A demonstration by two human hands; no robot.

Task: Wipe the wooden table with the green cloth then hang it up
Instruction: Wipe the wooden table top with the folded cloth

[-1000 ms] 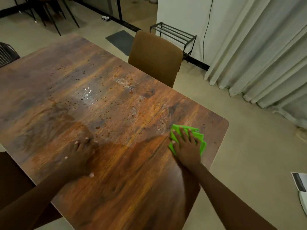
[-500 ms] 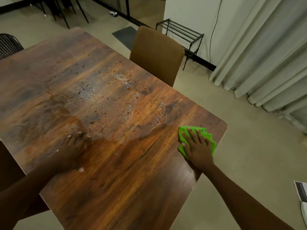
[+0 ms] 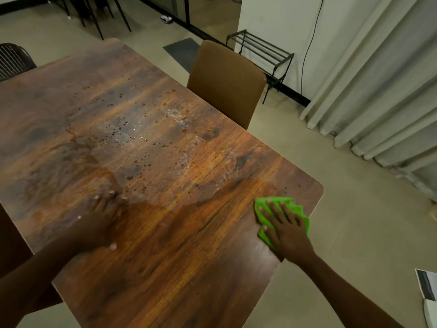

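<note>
Your right hand (image 3: 285, 229) lies flat on the folded green cloth (image 3: 281, 217), fingers spread apart and pressing it onto the wooden table (image 3: 165, 162). The cloth sits at the near right of the tabletop, just beside the right edge and a little nearer than the rounded far-right corner; its green layers fan out past your fingertips and at the side of your palm.

Your left hand (image 3: 100, 221) rests palm down on bare wood at the near left, well apart from the cloth, its fingers loosely together and the thumb held out to the side. It holds nothing.

Between and beyond your hands, the middle of the table carries scattered dark droplets (image 3: 123, 129) and pale smeared streaks (image 3: 186, 162). The near part of the surface, around your hands, looks darker and smoother.

A brown chair (image 3: 227, 84) stands at the table's far right side, its back against the edge. Behind it a black wire rack (image 3: 262, 49) stands by the white wall, with pale curtains (image 3: 383, 91) at the right. A dark slatted chair (image 3: 13, 60) shows at the far left.
</note>
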